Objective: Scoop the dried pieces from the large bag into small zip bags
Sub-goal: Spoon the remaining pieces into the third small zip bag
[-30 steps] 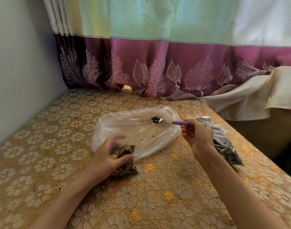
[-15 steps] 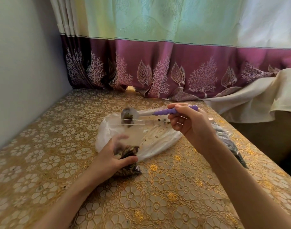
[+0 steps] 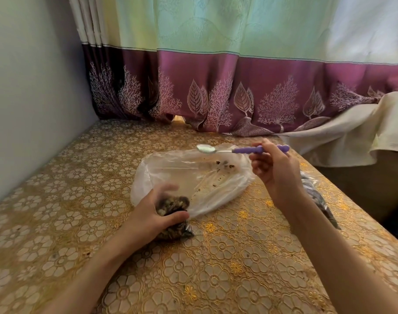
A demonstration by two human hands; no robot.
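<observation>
**A:** So starting closest to the camera, what's the left hand [image 3: 148, 214] doing?

**B:** It's wrapped around a small zip bag [image 3: 173, 219] stuffed with dried pieces, thumb across the front, fingers curled behind. The fingers are a bit blurry tbh. The bag's bottom sits on the counter [image 3: 216, 268], which has a gold floral cover.

**A:** And the big bag?

**B:** The large bag [image 3: 193, 177] lies flat just behind the small one, clear plastic, nearly empty. Only a few crumbs and scattered bits are left inside, mostly toward its far right side.

**A:** Right hand?

**B:** The right hand [image 3: 275, 171] is up above the right edge of the large bag, pinching the purple handle of a spoon [image 3: 241, 150]. The spoon is held about level, with the bowl pointing left over the far edge of the large bag. The bowl looks empty, just shiny.

**A:** Anything else on there?

**B:** Yeah, another filled bag [image 3: 318, 196] of dark pieces lies on the counter's right edge, mostly hidden behind the right forearm. Beyond that there's a purple and green curtain [image 3: 216, 87] with leaf and tree prints hanging down to the counter, a cream cloth [image 3: 342, 132] bunched at the far right, and a plain wall [image 3: 35, 87] on the left.
</observation>
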